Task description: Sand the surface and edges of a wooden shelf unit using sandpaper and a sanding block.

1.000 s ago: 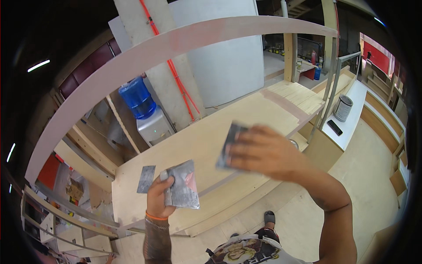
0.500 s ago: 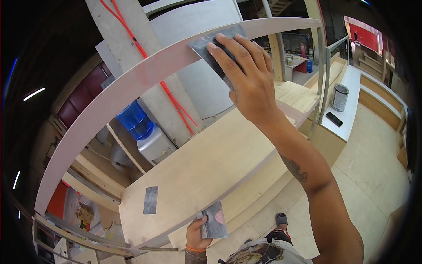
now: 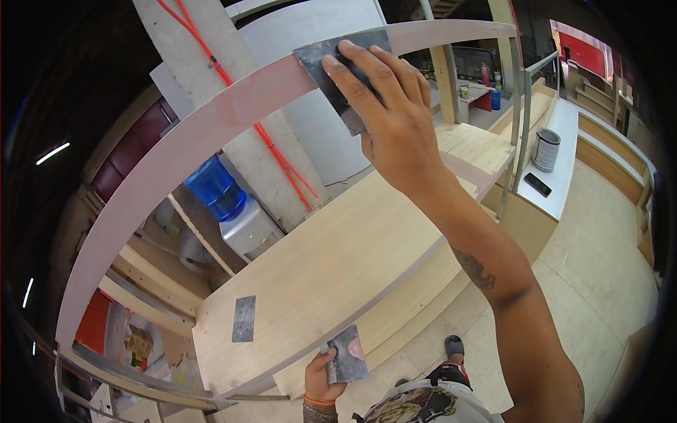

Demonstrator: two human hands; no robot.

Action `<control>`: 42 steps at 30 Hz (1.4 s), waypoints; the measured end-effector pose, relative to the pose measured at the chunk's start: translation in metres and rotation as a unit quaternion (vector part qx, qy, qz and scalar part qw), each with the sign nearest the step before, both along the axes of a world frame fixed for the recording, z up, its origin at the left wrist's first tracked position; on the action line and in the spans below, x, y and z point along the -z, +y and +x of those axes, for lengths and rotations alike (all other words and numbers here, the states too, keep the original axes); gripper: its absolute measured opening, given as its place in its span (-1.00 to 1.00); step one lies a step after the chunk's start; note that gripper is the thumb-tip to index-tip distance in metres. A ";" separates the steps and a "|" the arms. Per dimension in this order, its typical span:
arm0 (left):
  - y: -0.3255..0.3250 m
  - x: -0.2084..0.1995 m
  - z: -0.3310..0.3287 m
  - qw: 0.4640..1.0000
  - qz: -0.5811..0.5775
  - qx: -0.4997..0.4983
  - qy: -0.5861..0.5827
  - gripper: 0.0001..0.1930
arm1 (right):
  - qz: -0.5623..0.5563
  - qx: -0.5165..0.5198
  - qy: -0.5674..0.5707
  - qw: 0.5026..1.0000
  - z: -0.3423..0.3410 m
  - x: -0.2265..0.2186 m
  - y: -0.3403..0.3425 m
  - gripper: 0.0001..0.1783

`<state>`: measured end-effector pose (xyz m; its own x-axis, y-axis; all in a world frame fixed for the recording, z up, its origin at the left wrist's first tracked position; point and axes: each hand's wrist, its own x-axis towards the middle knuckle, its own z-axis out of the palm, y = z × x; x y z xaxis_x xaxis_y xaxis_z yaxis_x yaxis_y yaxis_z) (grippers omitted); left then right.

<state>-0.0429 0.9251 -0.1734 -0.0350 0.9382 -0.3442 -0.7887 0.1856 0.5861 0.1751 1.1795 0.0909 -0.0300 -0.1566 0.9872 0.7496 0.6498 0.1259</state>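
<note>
A long curved board (image 3: 204, 116) with a pinkish face arcs across the upper view. My right hand (image 3: 402, 123) presses a dark flat putty spreader (image 3: 321, 70) against it, fingers spread over the blade, right of the grey pillar. Low in the middle, my left hand (image 3: 321, 377) grips a grey metal putty plate (image 3: 345, 366) by its left side. A dab of pink putty (image 3: 354, 346) sits on that plate. Another grey rectangular plate (image 3: 244, 319) lies flat on the pale wooden panel (image 3: 317, 261) between my hands.
Beyond the board stand a concrete pillar (image 3: 243, 162) with red conduit and a water dispenser (image 3: 248, 229) with a blue bottle (image 3: 215, 190). To the right, a white counter (image 3: 563, 141) bears a metal can (image 3: 546, 149) and a black phone (image 3: 537, 185). Metal posts (image 3: 520, 141) support the board's right end.
My right hand and the spreader have shifted slightly left along the curved board. My left hand with its putty plate sits a little farther right in view.
</note>
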 end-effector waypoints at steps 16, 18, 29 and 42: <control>-0.004 0.013 0.002 0.999 -0.010 0.046 -0.012 -0.59 | -0.113 -0.051 0.121 0.985 0.010 -0.006 -0.027 -0.43; -0.007 0.011 0.004 0.999 -0.028 0.028 -0.010 -0.58 | -0.130 -0.053 0.130 0.982 -0.005 -0.008 -0.031 -0.37; -0.010 0.012 -0.002 0.999 -0.025 0.042 -0.021 -0.64 | -0.171 -0.100 0.080 0.977 -0.085 -0.016 -0.109 -0.19; -0.026 0.029 -0.017 0.998 -0.008 0.042 -0.042 -0.68 | -0.127 -0.047 0.113 0.984 -0.006 -0.008 -0.061 -0.33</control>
<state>-0.0599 0.8996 -0.2026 0.0726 0.9310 -0.3578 -0.8167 0.2614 0.5144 0.1692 1.1183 0.0992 0.1984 0.1038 0.9746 0.6749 0.7067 -0.2126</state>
